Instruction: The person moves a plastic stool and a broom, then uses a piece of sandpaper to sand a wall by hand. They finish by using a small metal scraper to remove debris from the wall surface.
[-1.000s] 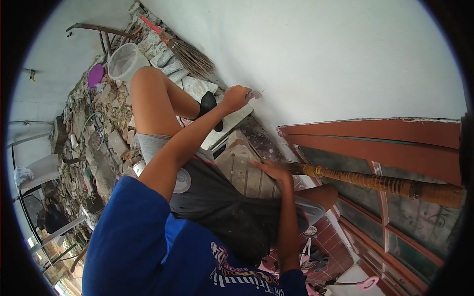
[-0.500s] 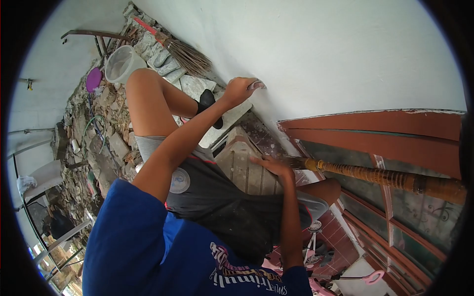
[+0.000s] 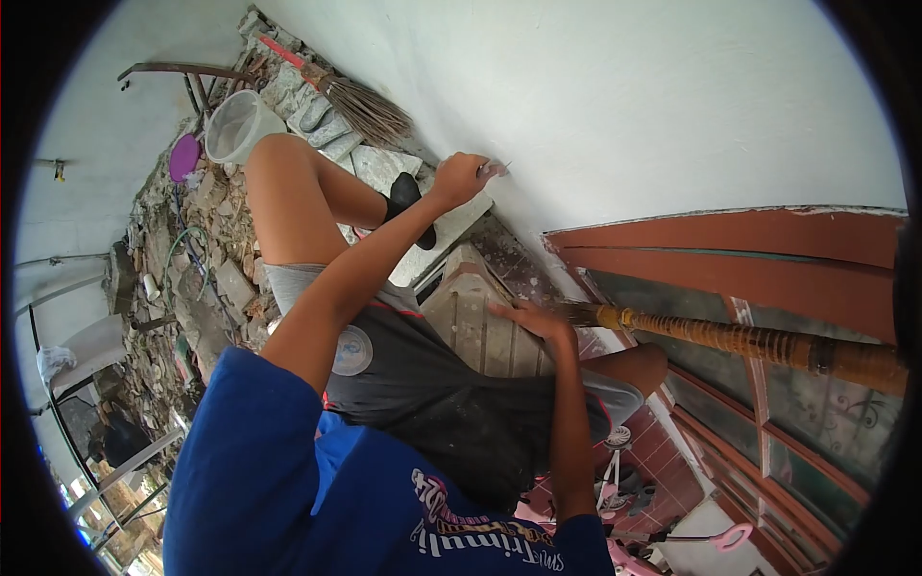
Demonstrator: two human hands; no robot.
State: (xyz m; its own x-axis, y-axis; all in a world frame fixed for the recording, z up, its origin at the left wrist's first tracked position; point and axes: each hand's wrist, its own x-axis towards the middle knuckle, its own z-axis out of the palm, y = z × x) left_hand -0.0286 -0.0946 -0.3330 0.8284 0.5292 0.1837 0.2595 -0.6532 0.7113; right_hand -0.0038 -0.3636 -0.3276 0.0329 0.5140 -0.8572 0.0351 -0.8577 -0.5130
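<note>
My left hand (image 3: pixel 463 180) is closed around a small flat thing (image 3: pixel 495 170) at the lower part of the white wall (image 3: pixel 672 115). Its kind is hard to make out; a thin edge sticks out towards the wall. My right hand (image 3: pixel 536 321) lies with its fingers stretched out on a dusty, ridged grey-beige block or upturned container (image 3: pixel 480 331) between my legs. Close beside that hand is the end of a thick brown pole (image 3: pixel 730 346) with bindings along it.
Rubble (image 3: pixel 211 230) covers the floor at the left. A twig broom (image 3: pixel 360 106) and a clear plastic tub (image 3: pixel 235 130) lie at the upper left, near a purple lid (image 3: pixel 183 157). A red-brown window frame (image 3: pixel 730 259) is at the right. Pink items (image 3: pixel 735 536) stand below.
My left hand has shifted slightly and turned, so the flat thing in it now shows its thin edge. My right hand stays in nearly the same place.
</note>
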